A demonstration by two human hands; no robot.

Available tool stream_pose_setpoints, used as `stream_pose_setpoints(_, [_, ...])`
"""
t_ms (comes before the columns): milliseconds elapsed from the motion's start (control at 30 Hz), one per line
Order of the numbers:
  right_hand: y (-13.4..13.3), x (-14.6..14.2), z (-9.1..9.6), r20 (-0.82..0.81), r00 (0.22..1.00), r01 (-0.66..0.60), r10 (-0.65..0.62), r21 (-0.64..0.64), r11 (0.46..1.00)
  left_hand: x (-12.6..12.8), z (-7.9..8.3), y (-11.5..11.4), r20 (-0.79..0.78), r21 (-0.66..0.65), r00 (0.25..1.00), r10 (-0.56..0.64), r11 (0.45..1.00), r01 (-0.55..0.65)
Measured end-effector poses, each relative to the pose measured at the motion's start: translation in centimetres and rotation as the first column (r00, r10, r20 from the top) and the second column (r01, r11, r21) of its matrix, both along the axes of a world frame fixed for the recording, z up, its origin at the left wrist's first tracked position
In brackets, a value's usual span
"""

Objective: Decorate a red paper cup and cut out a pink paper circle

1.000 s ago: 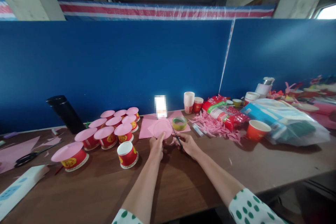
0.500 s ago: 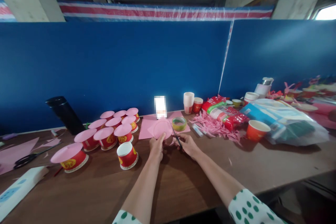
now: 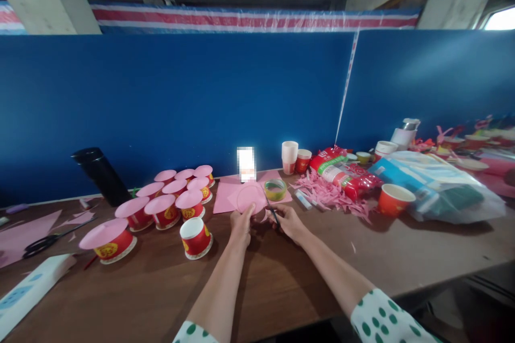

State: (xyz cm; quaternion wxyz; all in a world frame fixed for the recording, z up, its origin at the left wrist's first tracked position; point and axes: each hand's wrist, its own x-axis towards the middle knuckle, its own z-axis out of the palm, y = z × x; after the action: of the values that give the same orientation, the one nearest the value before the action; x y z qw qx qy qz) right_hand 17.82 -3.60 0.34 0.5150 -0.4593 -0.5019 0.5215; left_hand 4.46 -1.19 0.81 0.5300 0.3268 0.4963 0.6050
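My left hand (image 3: pixel 242 223) is closed on a piece of pink paper (image 3: pixel 250 196) that has a circle outlined on it. Dark scissors (image 3: pixel 273 214) are gripped in my right hand (image 3: pixel 288 222), with the blades at the right edge of that paper. A small cut strip hangs near the blades. Behind the held piece lie pink sheets (image 3: pixel 224 199) and a roll of yellow-green tape (image 3: pixel 275 189). Left of my forearms stands an upturned red paper cup (image 3: pixel 196 238); beyond it are several such cups topped with pink paper discs (image 3: pixel 102 233).
On the left are a black bottle (image 3: pixel 100 177), other scissors (image 3: pixel 40 245) and a white power strip (image 3: pixel 34 292). To the right lie pink paper shreds (image 3: pixel 325 193), a red package (image 3: pixel 346 171), an orange cup (image 3: pixel 395 201) and a plastic bag (image 3: pixel 438 187). A blue partition (image 3: pixel 225 96) closes the back.
The pink paper in my left hand has turned or shifted slightly against the scissors. Both hands stay almost in the same place; the view has moved very little.
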Motion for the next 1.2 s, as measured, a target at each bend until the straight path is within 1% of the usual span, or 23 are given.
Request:
stream_pose_setpoints(400, [0.10, 0.00, -0.24, -0.008, 1.000, 0.005, -0.005, -0.013, 1.000, 0.04, 0.14, -0.06, 0.014, -0.011, 1.000, 0.006, 1.000, -0.005])
stream_pose_setpoints(600, [0.02, -0.03, -0.08, 0.001, 1.000, 0.013, -0.013, -0.017, 1.000, 0.09, 0.36, -0.24, -0.020, -0.051, 1.000, 0.024, 0.998, -0.025])
stream_pose_setpoints(800, [0.04, -0.02, -0.04, -0.005, 1.000, 0.014, -0.014, -0.022, 1.000, 0.09, 0.37, -0.24, -0.024, -0.055, 1.000, 0.018, 0.998, -0.019])
stream_pose_setpoints(1000, [0.04, -0.12, 0.05, -0.015, 1.000, 0.012, -0.012, -0.023, 1.000, 0.01, -0.09, 0.08, 0.011, 0.004, 1.000, 0.017, 1.000, -0.017])
stream_pose_setpoints(1200, [0.02, -0.12, 0.01, -0.003, 1.000, 0.008, -0.008, -0.005, 1.000, 0.18, 0.09, 0.11, 0.061, -0.015, 0.998, 0.018, 1.000, -0.017])
